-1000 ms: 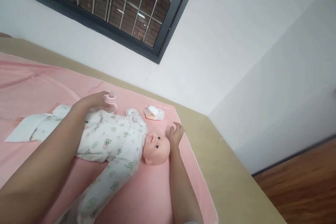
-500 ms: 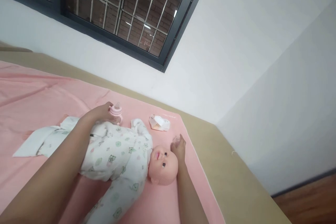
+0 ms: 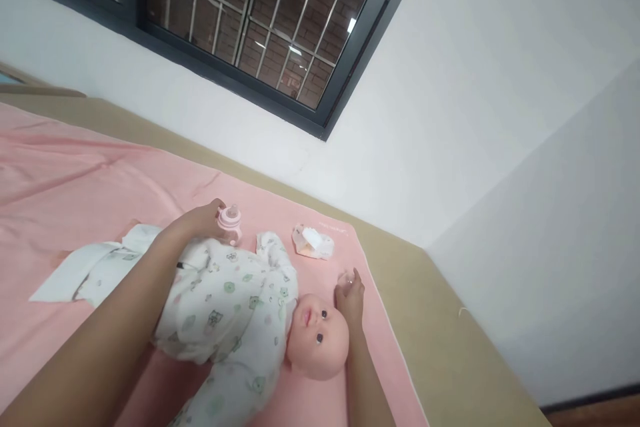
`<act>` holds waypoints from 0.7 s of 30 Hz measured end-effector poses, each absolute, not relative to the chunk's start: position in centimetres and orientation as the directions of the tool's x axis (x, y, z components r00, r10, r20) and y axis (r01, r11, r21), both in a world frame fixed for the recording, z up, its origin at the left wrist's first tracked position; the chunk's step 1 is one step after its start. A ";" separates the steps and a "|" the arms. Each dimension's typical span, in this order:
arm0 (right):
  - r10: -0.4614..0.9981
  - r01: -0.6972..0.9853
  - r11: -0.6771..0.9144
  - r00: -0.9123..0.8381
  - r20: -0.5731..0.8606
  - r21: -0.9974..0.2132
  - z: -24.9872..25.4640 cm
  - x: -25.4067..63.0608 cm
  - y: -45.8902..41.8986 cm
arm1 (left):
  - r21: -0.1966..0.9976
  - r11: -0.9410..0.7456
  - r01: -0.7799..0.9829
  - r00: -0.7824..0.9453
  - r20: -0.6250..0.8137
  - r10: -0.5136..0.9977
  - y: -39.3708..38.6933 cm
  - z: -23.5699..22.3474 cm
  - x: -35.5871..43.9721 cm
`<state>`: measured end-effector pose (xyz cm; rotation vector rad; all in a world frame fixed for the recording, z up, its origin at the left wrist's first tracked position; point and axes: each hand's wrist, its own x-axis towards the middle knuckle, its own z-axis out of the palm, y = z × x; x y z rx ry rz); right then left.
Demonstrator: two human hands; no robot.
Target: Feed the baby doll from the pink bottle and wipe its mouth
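Observation:
A baby doll (image 3: pixel 240 307) in a white patterned suit lies on its back on a pink sheet (image 3: pixel 115 187), its head toward the right. On the far side of the doll, my left hand (image 3: pixel 206 219) is closed around a pink baby bottle (image 3: pixel 230 227) with a clear teat on top. My left forearm passes over the doll's lower body. Beyond the doll's head, my right hand (image 3: pixel 351 295) grips a clear cap (image 3: pixel 345 279) just above or on the sheet; I cannot tell which. My right forearm runs close beside the head.
A crumpled white wipe or tissue packet (image 3: pixel 313 241) lies on the sheet between the two hands. The tan padded edge (image 3: pixel 400 280) borders the sheet at the right and back. Behind it rise a white wall (image 3: pixel 390 167) and a dark-framed barred window (image 3: pixel 240 20).
The view has shifted a little, so the scene sits slightly lower and further right. Both hands keep their holds on the bottle and the cap.

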<state>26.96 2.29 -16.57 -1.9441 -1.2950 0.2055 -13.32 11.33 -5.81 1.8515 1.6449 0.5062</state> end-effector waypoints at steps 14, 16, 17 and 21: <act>0.789 0.735 -0.152 0.493 0.367 -0.660 -16.8 26.5 2.6 | 0.536 -0.067 0.841 0.029 0.079 0.996 12.1 -6.9 -11.3; 0.787 0.730 -0.158 0.500 0.362 -0.666 -16.9 26.3 2.5 | 0.529 -0.039 0.848 -0.022 0.108 0.994 12.1 -6.7 -10.9; 0.788 0.723 -0.160 0.504 0.353 -0.672 -16.9 26.2 2.5 | 0.527 -0.030 0.849 -0.044 0.127 0.991 12.0 -6.4 -10.7; 0.800 0.645 -0.135 0.519 0.301 -0.752 -16.7 26.3 2.2 | 0.541 -0.049 0.840 -0.083 0.217 0.973 10.7 -4.0 -9.5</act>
